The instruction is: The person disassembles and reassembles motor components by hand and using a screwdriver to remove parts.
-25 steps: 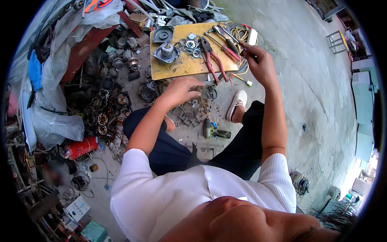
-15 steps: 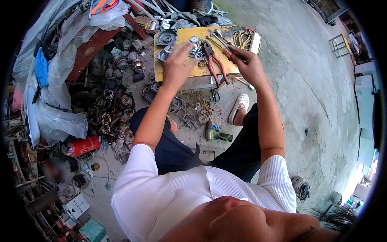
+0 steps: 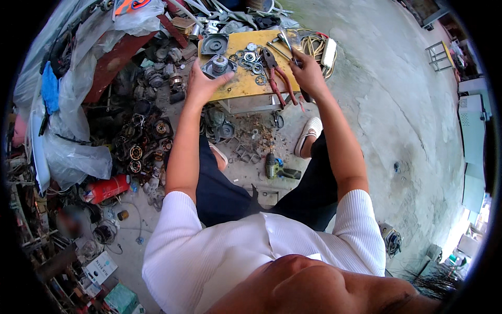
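Note:
At the near left corner of a low yellow table, my left hand grips the near side of a grey square motor housing. Its thumb lies along the edge, and the other fingertips are partly hidden. A round metal motor core stands upright in that housing. My right hand is closed round a screwdriver, its metal shaft pointing away over the table. Red-handled pliers lie between my hands. Several washers and rings are spread left of the pliers.
Behind the held housing sits another grey housing. Coiled cable and a white power strip lie at the table's right. A cordless drill is on the floor between my feet. Motor scrap and a red cylinder lie left.
My left hand has come down and left from above the small parts to the grey housing. My right hand has shifted slightly left and now points the screwdriver shaft away from me.

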Demonstrator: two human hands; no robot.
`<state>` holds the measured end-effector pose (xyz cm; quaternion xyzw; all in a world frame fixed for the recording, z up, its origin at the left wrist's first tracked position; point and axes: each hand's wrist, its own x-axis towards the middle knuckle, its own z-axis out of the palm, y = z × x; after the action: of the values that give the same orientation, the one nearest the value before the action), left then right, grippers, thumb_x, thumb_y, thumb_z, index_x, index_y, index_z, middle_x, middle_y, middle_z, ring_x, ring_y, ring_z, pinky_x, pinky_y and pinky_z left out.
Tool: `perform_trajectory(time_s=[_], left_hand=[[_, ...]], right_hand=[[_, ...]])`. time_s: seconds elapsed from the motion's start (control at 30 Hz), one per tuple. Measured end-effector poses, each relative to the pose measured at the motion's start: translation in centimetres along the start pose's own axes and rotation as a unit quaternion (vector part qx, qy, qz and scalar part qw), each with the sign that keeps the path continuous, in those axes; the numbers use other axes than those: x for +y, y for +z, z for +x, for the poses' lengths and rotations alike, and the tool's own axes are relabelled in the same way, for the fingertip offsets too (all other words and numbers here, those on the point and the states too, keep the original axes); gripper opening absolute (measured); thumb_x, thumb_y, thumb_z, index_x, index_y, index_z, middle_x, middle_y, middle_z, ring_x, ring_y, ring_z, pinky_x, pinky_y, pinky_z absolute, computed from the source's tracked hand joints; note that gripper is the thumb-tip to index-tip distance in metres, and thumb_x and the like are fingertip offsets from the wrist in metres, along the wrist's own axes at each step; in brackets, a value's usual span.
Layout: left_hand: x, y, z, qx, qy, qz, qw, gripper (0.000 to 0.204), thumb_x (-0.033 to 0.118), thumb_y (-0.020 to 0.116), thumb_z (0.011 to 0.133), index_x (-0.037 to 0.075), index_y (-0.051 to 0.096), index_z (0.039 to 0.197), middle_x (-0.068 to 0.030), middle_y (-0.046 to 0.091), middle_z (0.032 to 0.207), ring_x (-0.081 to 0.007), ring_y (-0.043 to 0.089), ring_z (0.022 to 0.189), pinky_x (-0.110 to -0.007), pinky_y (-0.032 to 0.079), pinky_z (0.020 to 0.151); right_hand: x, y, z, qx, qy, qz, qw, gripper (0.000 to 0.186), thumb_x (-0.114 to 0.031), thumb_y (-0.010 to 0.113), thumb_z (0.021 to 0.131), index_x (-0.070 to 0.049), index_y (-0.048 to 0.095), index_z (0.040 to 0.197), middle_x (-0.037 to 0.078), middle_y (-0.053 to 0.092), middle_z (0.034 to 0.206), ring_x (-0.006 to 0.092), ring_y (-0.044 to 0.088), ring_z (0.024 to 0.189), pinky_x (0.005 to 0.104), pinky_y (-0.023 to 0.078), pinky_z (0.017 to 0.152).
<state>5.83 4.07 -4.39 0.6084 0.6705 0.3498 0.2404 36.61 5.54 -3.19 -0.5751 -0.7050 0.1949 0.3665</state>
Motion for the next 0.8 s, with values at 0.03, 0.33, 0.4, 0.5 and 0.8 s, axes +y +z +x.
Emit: perform_trajectory(time_s=[0.03,0.33,0.4,0.5,0.8], left_hand=[[0.2,0.5,-0.5,0.003,-0.005,0.029,1.0,0.119,0.056,0.088,0.056,-0.005,0.032,0.142,-0.0254,0.049,0.135,-0.0333,0.049,0.125,-0.041,0.039,0.104],[1.4,1.3,-1.4,0.018,-0.072,0.123,0.99,0.119,0.063,0.084,0.054,0.004,0.031,0.142,-0.0244,0.049,0.134,-0.0383,0.046,0.126,-0.049,0.035,0.105],[1.6,1.3,-1.7,0.012,-0.075,0.145,0.987,0.12,0.063,0.085,0.052,0.004,0.031,0.143,-0.0237,0.05,0.133,-0.0384,0.045,0.127,-0.047,0.035,0.106],[1.2,1.3,-1.8,0.014,-0.07,0.135,0.988,0.119,0.062,0.085,0.052,0.006,0.031,0.142,-0.0232,0.05,0.133,-0.038,0.045,0.127,-0.047,0.034,0.106],[0.8,1.8,-1.9,0.058,-0.032,0.13,0.989,0.106,0.063,0.083,0.055,0.009,0.041,0.136,-0.0198,0.054,0.128,-0.0361,0.048,0.122,-0.049,0.034,0.105]], right_hand=[[0.2,0.4,0.0,-0.006,0.038,-0.052,0.998,0.042,-0.012,0.066,0.085,-0.008,0.062,0.127,0.022,0.063,0.099,0.0322,0.064,0.086,0.0387,0.049,0.077],[-0.2,3.4,1.0,0.003,0.015,-0.092,0.996,0.044,-0.011,0.07,0.076,-0.01,0.066,0.12,0.021,0.062,0.106,0.0386,0.062,0.098,0.0434,0.05,0.086],[0.3,3.6,0.9,0.006,-0.018,-0.104,0.994,0.039,-0.011,0.069,0.076,-0.008,0.068,0.115,0.021,0.063,0.106,0.0389,0.063,0.097,0.0442,0.051,0.085],[-0.4,3.6,0.6,0.021,-0.05,-0.113,0.992,0.034,-0.012,0.068,0.077,-0.006,0.069,0.11,0.02,0.064,0.103,0.0379,0.063,0.095,0.044,0.051,0.084],[-4.1,5.2,-0.2,0.006,-0.117,-0.05,0.992,0.026,-0.011,0.065,0.081,-0.01,0.072,0.106,0.014,0.067,0.095,0.0351,0.064,0.088,0.0425,0.051,0.078]])
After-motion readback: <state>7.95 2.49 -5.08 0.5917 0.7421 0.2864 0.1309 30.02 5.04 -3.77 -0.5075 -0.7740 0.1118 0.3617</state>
